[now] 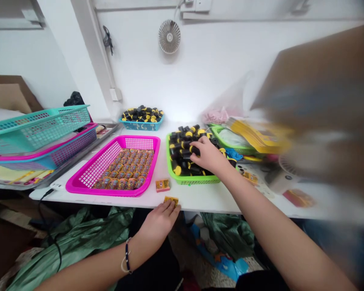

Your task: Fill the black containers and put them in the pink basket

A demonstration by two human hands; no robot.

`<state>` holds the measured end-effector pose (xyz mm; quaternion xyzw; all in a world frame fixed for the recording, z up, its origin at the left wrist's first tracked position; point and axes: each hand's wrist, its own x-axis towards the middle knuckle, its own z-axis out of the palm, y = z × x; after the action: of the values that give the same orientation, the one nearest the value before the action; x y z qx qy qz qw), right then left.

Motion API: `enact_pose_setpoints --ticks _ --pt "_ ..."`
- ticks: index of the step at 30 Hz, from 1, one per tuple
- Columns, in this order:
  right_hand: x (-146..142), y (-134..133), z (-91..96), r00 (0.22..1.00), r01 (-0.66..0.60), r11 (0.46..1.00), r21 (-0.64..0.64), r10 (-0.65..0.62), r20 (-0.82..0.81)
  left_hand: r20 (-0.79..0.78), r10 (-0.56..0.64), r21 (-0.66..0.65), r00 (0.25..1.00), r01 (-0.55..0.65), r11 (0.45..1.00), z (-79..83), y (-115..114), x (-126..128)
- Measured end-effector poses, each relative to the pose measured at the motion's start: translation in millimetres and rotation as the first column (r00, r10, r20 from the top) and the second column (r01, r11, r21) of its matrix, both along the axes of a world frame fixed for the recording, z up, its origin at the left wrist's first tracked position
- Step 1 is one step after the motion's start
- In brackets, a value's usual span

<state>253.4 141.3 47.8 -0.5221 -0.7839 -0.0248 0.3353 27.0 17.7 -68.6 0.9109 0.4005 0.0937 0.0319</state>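
Observation:
My right hand [208, 154] reaches into a green basket [197, 180] heaped with small black cylinders with yellow ends. Its thumb and fingers are closed around one black cylinder [195, 150] at the top of the heap. At the table's front edge, my left hand [159, 220] has its fingers together on a small yellow printed label [171, 199], partly covered by the fingertips. A little stack of similar labels [162, 185] lies just beyond it. To the left, a magenta basket [109, 193] holds rows of small containers wrapped in printed labels [125, 169].
A blue basket [144, 125] of more black and yellow cylinders stands against the wall. Stacked baskets [48, 131] are at the left. On the right are yellow printed packets [255, 135], another label stack [299, 198] and a large blurred brown shape [318, 76].

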Motion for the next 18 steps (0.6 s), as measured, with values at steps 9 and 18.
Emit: enact_pose_setpoints --ticks 9,18 --pt "14.4 -52.1 -8.0 0.904 0.145 0.952 0.269 -0.017 -0.428 0.216 0.079 -0.110 0.973 -0.056 0.992 23.4 9.1 -9.9" --pt "19.0 -174.0 -96.3 0.508 0.203 0.978 0.046 -0.065 -0.859 0.467 0.158 -0.066 0.870 -0.144 0.987 10.6 23.8 -17.6"
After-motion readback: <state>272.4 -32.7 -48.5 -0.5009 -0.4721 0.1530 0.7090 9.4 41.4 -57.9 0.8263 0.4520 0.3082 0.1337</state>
